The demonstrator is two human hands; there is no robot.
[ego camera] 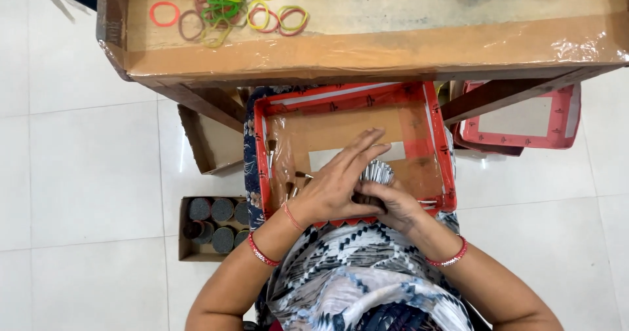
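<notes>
Just right of centre in the frame, the right hand [392, 203] grips the silver bundle [377, 172] from below, while the left hand [337, 183] lies open-fingered against its left side.

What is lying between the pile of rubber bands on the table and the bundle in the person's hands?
In the head view: the table's front wall, then the bare far part of the red tray, between rubber bands and bundle.
</notes>
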